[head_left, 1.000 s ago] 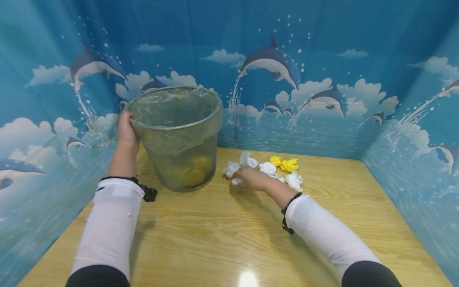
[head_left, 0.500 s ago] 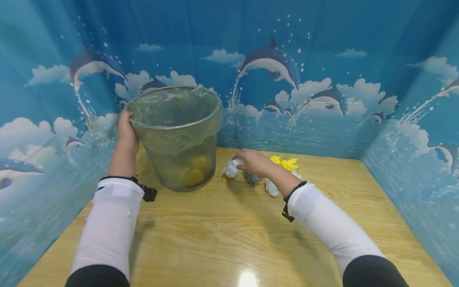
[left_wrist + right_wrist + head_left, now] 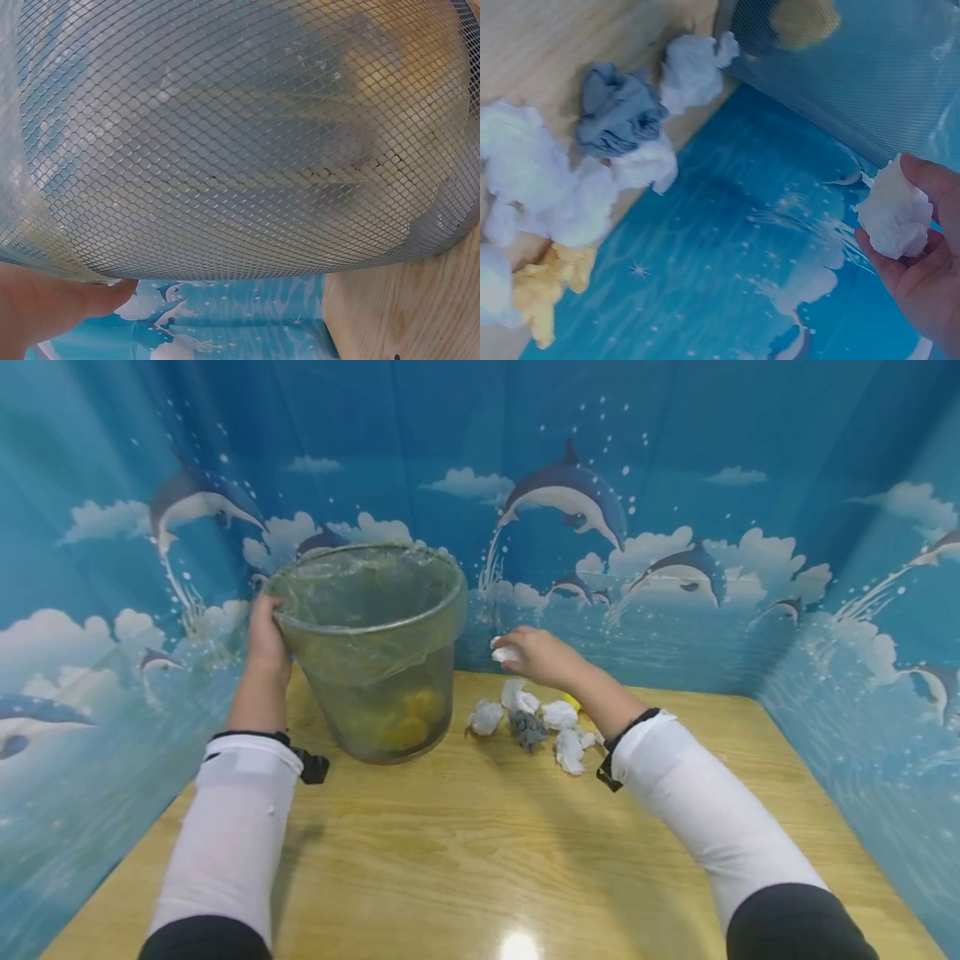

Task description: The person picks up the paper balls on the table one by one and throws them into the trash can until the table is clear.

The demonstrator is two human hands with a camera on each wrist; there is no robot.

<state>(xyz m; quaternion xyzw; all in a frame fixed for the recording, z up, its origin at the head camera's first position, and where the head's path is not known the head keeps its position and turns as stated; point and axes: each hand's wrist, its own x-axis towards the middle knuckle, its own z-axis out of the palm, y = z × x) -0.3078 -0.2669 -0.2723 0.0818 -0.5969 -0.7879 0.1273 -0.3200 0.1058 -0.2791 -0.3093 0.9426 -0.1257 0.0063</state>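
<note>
A mesh wastebasket [image 3: 322, 706] stands at the back left, with a thin clear yellowish bag [image 3: 352, 653] folded over its rim. Yellow crumpled paper [image 3: 414, 718] shows through its lower wall. My left hand [image 3: 268, 639] grips the rim on the left side, thumb outside in the left wrist view; its other fingers are mostly hidden. My right hand [image 3: 551, 658] pinches a white crumpled paper ball [image 3: 895, 211] between thumb and fingers, raised over the back of the table, right of the basket. Below it lie several white paper balls [image 3: 485, 717] and a grey one [image 3: 527, 729].
Yellow crumpled paper [image 3: 551, 285] lies behind the white pieces, mostly covered by the right forearm in the head view. A blue dolphin-print curtain [image 3: 675, 610] closes off the back and sides of the wooden table [image 3: 420, 852].
My right hand has lifted up and back from the pile with a white paper ball, uncovering the grey one. The left hand and basket stay where they were.
</note>
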